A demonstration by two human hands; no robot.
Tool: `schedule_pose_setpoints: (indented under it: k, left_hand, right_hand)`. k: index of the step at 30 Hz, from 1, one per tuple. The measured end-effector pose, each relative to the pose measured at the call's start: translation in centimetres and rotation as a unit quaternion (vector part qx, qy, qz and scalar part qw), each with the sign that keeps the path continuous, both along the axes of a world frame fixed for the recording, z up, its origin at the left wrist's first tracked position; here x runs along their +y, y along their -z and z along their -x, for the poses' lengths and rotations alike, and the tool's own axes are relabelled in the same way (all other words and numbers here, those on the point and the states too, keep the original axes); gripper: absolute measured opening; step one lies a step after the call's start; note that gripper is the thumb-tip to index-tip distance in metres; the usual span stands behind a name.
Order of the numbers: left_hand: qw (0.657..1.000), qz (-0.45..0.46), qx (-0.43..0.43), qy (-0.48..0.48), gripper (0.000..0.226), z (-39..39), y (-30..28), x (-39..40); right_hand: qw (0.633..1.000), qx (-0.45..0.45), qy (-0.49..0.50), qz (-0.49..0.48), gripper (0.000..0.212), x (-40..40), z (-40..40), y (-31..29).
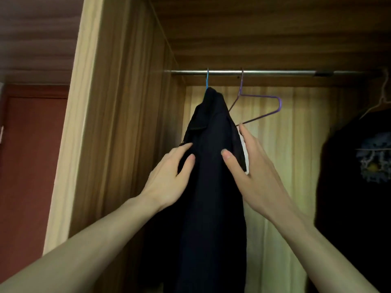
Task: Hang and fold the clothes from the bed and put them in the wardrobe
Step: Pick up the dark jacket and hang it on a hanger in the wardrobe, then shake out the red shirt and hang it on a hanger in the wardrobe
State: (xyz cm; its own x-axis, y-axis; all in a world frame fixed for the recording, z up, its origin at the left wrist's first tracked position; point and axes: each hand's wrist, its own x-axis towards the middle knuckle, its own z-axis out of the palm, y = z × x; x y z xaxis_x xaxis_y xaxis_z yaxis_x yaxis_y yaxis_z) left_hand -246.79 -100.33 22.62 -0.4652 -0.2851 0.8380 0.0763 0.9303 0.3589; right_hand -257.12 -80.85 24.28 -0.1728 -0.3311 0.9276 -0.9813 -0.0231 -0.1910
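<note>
Fingers of my left hand and right hand lie spread and straight against the dark shirt, gripping nothing; a careless tug could slide it off its blue hanger under the rail.

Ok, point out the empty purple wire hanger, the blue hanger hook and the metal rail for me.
Empty purple wire hanger [279, 103]: head view, on its right-hand bend.
Blue hanger hook [207, 80]: head view, on the shank above the dark garment.
Metal rail [275, 72]: head view, on the bare stretch right of both hooks.
</note>
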Motion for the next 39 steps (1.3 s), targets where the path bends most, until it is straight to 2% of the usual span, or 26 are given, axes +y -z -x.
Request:
schedule_pose_setpoints:
  k: [4, 6, 14, 20, 27, 31, 39]
  left_hand:
    - [0.996, 0.046, -0.001, -0.082, 0.051, -4.1, 5.9, 3.3]
    - [0.991, 0.057, -0.005, -0.122, 0.05, -6.0, 8.8, 5.1]
    - [0.957, 0.081, -0.05, -0.273, 0.051, -12.8, 18.2, 13.3]
    - [0.921, 0.064, -0.109, -0.368, 0.054, -17.7, 22.0, 17.1]
    - [0.879, 0.005, -0.098, -0.467, 0.058, -25.1, 24.9, 21.4]
    - [0.85, -0.004, -0.114, -0.514, 0.058, -30.4, 26.3, 24.0]
    - [0.768, -0.047, -0.131, -0.625, 0.056, -43.9, 29.7, 33.0]
  right_hand:
    - [0.998, 0.046, 0.047, -0.004, 0.059, 2.9, -0.4, 6.6]
    - [0.997, 0.042, 0.061, -0.037, 0.065, 4.2, -0.4, 10.2]
    - [0.997, 0.051, 0.017, -0.055, 0.07, 6.4, -2.3, 20.5]
    - [0.996, 0.039, -0.044, -0.063, 0.068, 6.1, -5.7, 23.8]
    - [0.987, 0.027, -0.14, -0.081, 0.065, 5.5, -12.7, 26.0]
    - [0.972, 0.026, -0.216, -0.091, 0.066, 5.3, -18.1, 27.6]
    - [0.927, 0.04, -0.34, -0.153, 0.071, 7.8, -31.8, 31.2]
